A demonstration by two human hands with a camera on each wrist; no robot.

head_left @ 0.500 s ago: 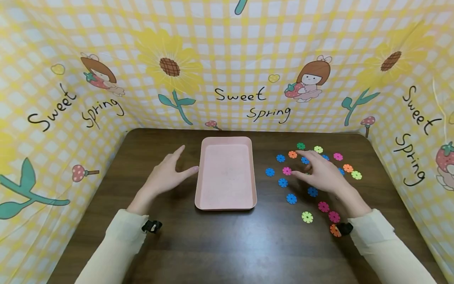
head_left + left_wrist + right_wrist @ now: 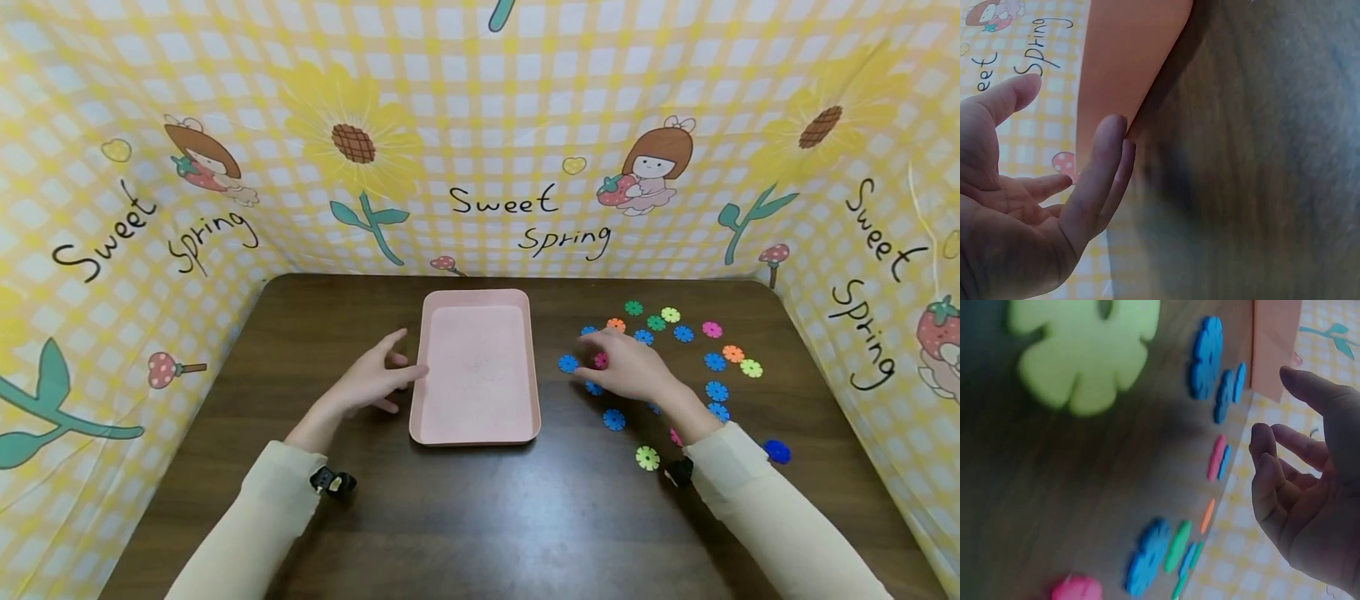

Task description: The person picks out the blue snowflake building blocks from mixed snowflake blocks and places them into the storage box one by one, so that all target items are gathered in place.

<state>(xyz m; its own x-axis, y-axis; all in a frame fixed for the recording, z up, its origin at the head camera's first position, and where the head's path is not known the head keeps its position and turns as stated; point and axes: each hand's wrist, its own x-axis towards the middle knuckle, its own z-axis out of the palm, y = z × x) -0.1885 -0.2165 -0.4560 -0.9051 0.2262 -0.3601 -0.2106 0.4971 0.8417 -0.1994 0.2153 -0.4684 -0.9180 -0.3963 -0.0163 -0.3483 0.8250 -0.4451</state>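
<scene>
A pink rectangular tray (image 2: 476,375) lies at the middle of the table. Beside its left edge is my left hand (image 2: 367,379), thumb at the rim and fingers spread, holding nothing. Over the scattered notched plastic discs on the right hovers my right hand (image 2: 633,371), fingers bent and thumb apart. A blue disc (image 2: 567,364) lies just left of its fingertips, and a pink disc (image 2: 601,360) shows partly beneath them. In the right wrist view the right hand (image 2: 1310,475) has nothing between thumb and fingers; a yellow-green disc (image 2: 1088,353) appears large in front.
More discs spread around the right hand: a yellow-green one (image 2: 647,458) nearer me, a dark blue one (image 2: 777,452) by the right sleeve, and orange (image 2: 732,354) and green (image 2: 633,307) ones behind. A yellow checked cloth (image 2: 480,142) walls the table's back and sides.
My right hand has moved left across the discs, uncovering several on the right side. My left hand has shifted slightly right, closer against the tray. The tray stays in place.
</scene>
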